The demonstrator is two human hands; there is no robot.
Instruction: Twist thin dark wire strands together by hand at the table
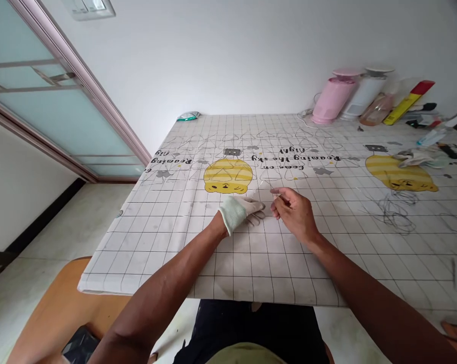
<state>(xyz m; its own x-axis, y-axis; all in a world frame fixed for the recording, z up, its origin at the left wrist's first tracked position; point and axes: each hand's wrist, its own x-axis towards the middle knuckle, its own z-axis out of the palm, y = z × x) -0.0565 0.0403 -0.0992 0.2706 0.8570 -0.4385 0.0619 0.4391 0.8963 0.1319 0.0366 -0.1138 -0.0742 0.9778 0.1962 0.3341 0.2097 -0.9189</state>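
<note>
My left hand (249,208) wears a pale glove with grey fingertips and a mint cuff. Its fingers are closed just above the table, and what they may hold is too small to make out. Close by on the right, my bare right hand (294,210) pinches a thin wire (266,184) between thumb and fingers; the wire sticks out up and to the left. Beyond both hands, several wire pieces bent into triangle-like shapes (268,175) lie in rows across the patterned tablecloth (167,212).
A tangle of thin wire (397,212) lies at the right, near a crumpled glove (421,157). Along the wall stand a pink device (333,100), a white one (365,96), a bottle (376,110) and a yellow-red box (408,103). A green-white packet (188,116) sits at the far left corner.
</note>
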